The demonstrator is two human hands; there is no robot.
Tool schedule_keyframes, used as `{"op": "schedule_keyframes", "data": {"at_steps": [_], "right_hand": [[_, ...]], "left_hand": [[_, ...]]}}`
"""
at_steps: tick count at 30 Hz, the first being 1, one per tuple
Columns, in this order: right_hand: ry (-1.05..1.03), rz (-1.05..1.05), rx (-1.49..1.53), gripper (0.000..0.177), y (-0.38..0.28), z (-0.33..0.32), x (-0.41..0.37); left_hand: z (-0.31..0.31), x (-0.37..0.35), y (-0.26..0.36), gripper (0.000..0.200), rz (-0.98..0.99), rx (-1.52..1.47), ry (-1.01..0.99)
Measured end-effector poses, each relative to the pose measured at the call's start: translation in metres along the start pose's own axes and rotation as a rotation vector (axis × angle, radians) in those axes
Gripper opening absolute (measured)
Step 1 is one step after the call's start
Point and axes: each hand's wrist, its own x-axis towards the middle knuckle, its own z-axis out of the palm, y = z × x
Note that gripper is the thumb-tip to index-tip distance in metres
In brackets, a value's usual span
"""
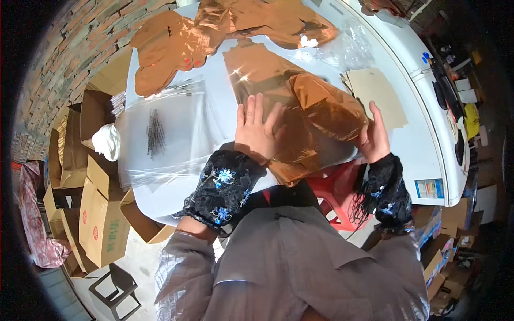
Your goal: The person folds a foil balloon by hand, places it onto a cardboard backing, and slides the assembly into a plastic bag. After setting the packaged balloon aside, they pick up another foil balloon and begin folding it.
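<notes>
A shiny copper-coloured foil sheet (267,69) lies on the white table (214,72), its right part folded over. My left hand (258,128) rests flat on the foil's left side with its fingers spread. At the foil's right edge is my right hand (375,134), thumb and fingers around the folded edge. More copper foil pieces (171,45) lie along the table's far side. Left of my left hand is a stack of clear plastic sleeves (182,123) with a bunch of thin dark strips (155,134) on it.
Beige cards (377,96) and crumpled clear plastic (348,48) are at the right of the table. Open cardboard boxes (101,214) and a dark stool (115,289) stand at the left. A red stool (329,198) is under the near edge.
</notes>
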Motion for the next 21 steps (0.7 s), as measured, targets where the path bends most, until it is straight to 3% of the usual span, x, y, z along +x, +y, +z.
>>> {"op": "schedule_keyframes", "data": {"at_steps": [2,5,8,12,14,16,19,21], "right_hand": [[-0.031,-0.099,0.03,0.047,0.014,-0.003,0.0],[-0.16,-0.834,-1.355,0.039,0.028,-0.035,0.016],[0.024,-0.274,-0.225,0.031,0.035,-0.023,0.038],[0.249,-0.741,-1.21,0.032,0.032,0.022,0.012],[0.156,-0.772,-1.24,0.033,0.044,0.064,-0.018],[-0.041,-1.199,-1.461,0.037,0.065,0.081,-0.028],[-0.146,-1.278,-1.764,0.047,0.1,0.099,-0.03],[-0.225,-1.227,-1.726,0.049,0.115,0.099,-0.024]], "left_hand": [[-0.001,0.0,0.002,0.063,-0.006,0.006,0.014],[0.002,0.0,0.002,0.06,0.002,0.004,0.042],[0.003,0.001,0.001,0.059,0.007,0.018,0.067],[0.004,0.0,0.001,0.059,0.003,0.03,0.069],[0.005,0.0,0.002,0.057,0.005,0.022,0.069],[0.004,0.0,0.001,0.053,0.01,0.014,0.069],[-0.008,0.001,-0.002,0.054,0.045,0.127,-0.153],[-0.001,-0.002,-0.007,0.053,0.059,0.003,-0.024]]}}
